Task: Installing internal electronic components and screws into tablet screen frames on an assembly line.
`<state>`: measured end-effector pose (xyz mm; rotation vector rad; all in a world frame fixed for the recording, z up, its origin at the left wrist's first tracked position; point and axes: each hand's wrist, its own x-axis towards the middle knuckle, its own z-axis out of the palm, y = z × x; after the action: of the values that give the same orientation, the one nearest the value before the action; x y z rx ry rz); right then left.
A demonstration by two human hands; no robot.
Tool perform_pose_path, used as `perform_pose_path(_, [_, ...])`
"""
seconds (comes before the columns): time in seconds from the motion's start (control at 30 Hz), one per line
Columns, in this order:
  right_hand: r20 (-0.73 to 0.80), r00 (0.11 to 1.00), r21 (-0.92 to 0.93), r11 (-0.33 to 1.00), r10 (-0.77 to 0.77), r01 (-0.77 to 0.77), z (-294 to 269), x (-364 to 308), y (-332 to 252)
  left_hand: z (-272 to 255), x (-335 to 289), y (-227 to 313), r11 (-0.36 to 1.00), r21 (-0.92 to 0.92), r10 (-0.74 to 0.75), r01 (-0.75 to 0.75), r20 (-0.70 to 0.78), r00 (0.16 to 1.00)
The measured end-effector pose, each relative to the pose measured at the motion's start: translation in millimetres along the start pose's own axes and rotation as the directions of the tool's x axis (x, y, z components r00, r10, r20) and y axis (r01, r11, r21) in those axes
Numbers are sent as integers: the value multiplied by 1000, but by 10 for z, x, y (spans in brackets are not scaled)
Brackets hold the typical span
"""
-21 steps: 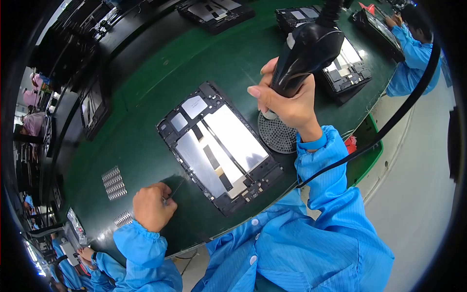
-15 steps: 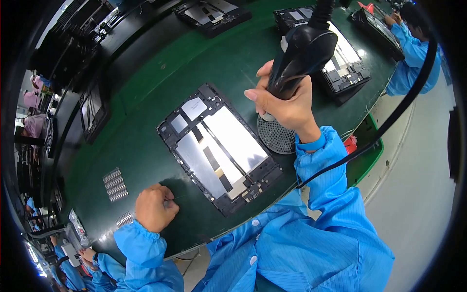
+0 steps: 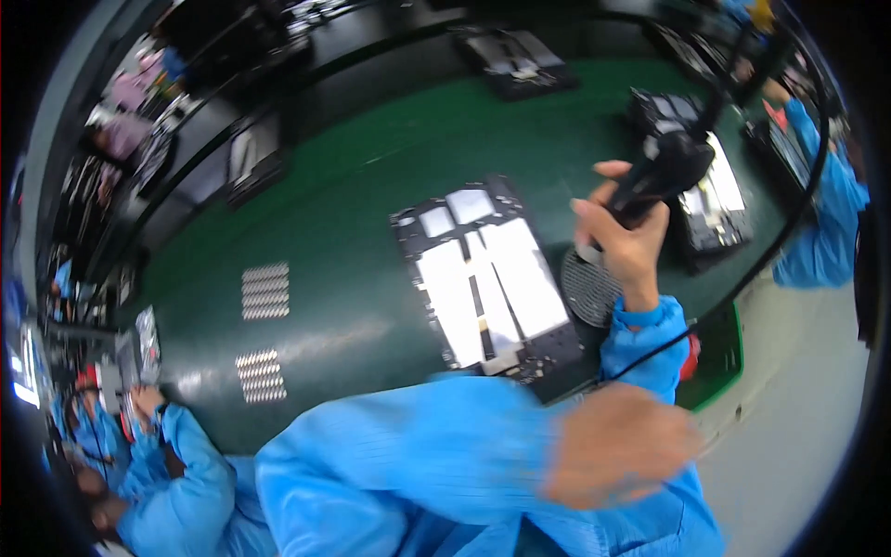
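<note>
My right hand [image 3: 626,232] is wrapped round a black corded hand tool [image 3: 664,172], shaped like an electric screwdriver; its tip is hidden. Below that hand lies a round grey disc [image 3: 589,286] dotted with small holes. My left hand [image 3: 622,446] is smeared by motion at the lower right, its forearm reaching across my body, so its fingers cannot be read. Between the hands and the table's far side lies an opened tablet-like device [image 3: 497,269], black-framed with bright metal plates; the left sleeve crosses in front of its near end.
Two batches of small metal parts [image 3: 265,291] [image 3: 261,376] lie in rows on the green table [image 3: 325,251]. More devices [image 3: 515,60] sit at the back and right. A black cable [image 3: 742,297] arcs past my right arm. A green bin [image 3: 719,362] stands beside the table. Co-workers sit at both sides.
My left hand has swept from beside the small metal parts across my body to the right. The view has shifted, so the table's things appear further right. My right hand still grips the tool.
</note>
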<state>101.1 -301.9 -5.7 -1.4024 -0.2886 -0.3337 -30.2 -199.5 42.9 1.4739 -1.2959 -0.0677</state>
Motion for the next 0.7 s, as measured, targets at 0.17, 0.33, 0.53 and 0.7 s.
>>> perform_pose_path(0.17, [6, 999, -30, 999, -38, 38, -27, -21, 28, 967, 635, -80, 993, 109, 57, -43, -125, 990])
perform_pose_path(0.33, [33, 995, 25, 995, -93, 92, 81, 18, -76, 781, 209, -16, 943, 298, 215, -150, -200, 956])
perform_pose_path(0.53, [134, 968, 289, 943, -213, 167, 490, 9, -360, -690, -915, -102, 779, 162, -413, 606, -595, 689])
perform_pose_path(0.7, [283, 939, 344, 934, -197, 92, 1107, 48, -360, -1136, -1435, -278, 618, 183, -452, 765, -713, 536])
